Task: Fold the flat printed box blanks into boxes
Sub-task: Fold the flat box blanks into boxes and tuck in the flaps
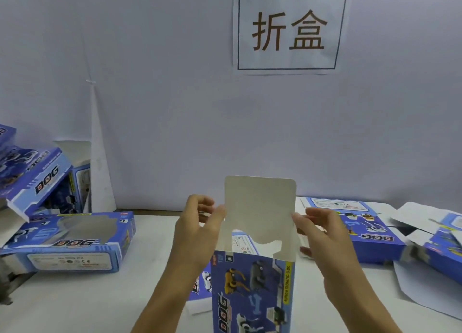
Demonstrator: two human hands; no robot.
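while two hands, left [197,232] and right [322,235], pinch one upright box [252,290], three folded boxes [72,242] sit left.

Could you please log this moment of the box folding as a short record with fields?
in work: upright blue box, top flap standing open, white inside showing
left hand: pinches the flap's left edge
right hand: fingers at the flap's right edge
left of table: folded boxes piled
right of table: flat blanks lying printed side up
wall: paper sign with two characters
table: white
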